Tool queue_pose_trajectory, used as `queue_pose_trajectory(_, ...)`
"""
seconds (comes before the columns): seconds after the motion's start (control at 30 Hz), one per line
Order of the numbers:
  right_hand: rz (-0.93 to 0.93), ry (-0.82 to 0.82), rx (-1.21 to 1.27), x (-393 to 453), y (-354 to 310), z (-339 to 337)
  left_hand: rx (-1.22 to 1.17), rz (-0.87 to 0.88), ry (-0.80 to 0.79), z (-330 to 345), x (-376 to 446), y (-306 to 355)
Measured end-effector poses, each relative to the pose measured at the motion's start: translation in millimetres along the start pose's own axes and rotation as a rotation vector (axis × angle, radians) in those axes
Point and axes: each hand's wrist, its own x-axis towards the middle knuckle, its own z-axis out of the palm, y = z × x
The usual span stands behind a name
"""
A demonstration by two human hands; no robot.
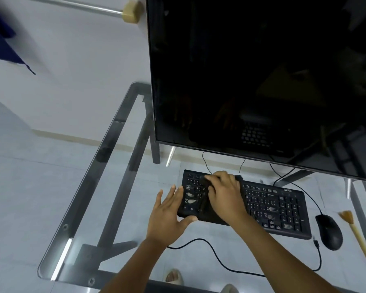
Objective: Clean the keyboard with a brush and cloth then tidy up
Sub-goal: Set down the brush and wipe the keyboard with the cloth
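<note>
A black keyboard [279,206] lies on the glass desk in front of the monitor. Pale smudges show on several of its keys. My right hand [225,194] presses a dark cloth [205,199] onto the keyboard's left half, fingers curled over it. My left hand [169,210] rests with spread fingers at the keyboard's left front corner, its thumb against the front edge. A brush [356,229] with a pale wooden handle and tan bristles lies on the desk to the right of the mouse.
A large dark monitor [262,81] stands behind the keyboard. A black mouse [330,231] sits right of the keyboard, its cable [220,259] looping across the front of the glass desk [76,225]. Sandalled feet show through the glass.
</note>
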Motion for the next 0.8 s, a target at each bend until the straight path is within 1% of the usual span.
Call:
queue_pose_trajectory(0.03, -0.055, -0.028, 0.003, -6, -5, 1, -0.002, 0.015, 0.009, 0, -1, 0)
queue_pose_trajectory(0.1, -0.269, -0.105, 0.014, -25, -16, 2, -0.011, 0.038, 0.033, 1, -3, 0)
queue_pose_trajectory(0.13, -0.36, -0.119, -0.014, -29, -16, 1, -0.011, 0.04, 0.046, 1, -3, 0)
queue_pose_trajectory(0.17, -0.376, -0.11, -0.047, -26, -13, 0, -0.007, 0.038, 0.055, 0, -2, 1)
queue_pose_trajectory(0.2, -0.311, -0.08, -0.057, -17, -7, -1, -0.002, 0.034, 0.061, 0, -1, 2)
queue_pose_trajectory(0.27, -0.065, 0.002, -0.004, -5, -1, -2, 0.012, 0.031, 0.063, 0, -1, 2)
queue_pose_trajectory(0.3, -0.009, 0.001, 0.012, -7, -2, -1, 0.02, 0.031, 0.065, 1, -1, 2)
queue_pose_trajectory(0.33, -0.044, -0.04, 0.019, -13, -8, 0, 0.029, 0.031, 0.064, 1, -2, 1)
queue_pose_trajectory(0.4, -0.297, -0.155, -0.014, -30, -16, 4, 0.044, 0.028, 0.056, 1, -2, 1)
queue_pose_trajectory(0.43, -0.375, -0.188, -0.03, -29, -15, 2, 0.047, 0.026, 0.053, 1, -2, 1)
queue_pose_trajectory(0.47, -0.363, -0.19, -0.037, -23, -13, -1, 0.047, 0.022, 0.052, 1, -1, 1)
queue_pose_trajectory(0.53, -0.164, -0.103, -0.018, -5, -8, -4, 0.038, 0.014, 0.056, 1, 0, 2)
queue_pose_trajectory(0.57, -0.093, -0.095, -0.009, -3, -10, -3, 0.032, 0.011, 0.059, 1, -1, 2)
queue_pose_trajectory(0.6, -0.101, -0.123, 0.003, -6, -15, -2, 0.028, 0.011, 0.061, 1, -2, 1)
queue_pose_trajectory(0.67, -0.29, -0.202, 0.043, -19, -24, 2, 0.032, 0.013, 0.059, 1, -1, 0)
queue_pose_trajectory(0.7, -0.337, -0.23, 0.056, -21, -24, 1, 0.034, 0.013, 0.056, 1, -1, 1)
queue_pose_trajectory(0.73, -0.337, -0.219, 0.043, -16, -21, -2, 0.033, 0.014, 0.056, 0, 0, 1)
queue_pose_trajectory(0.8, -0.158, -0.108, 0.01, 0, -13, -3, 0.028, 0.011, 0.06, 1, 0, 2)
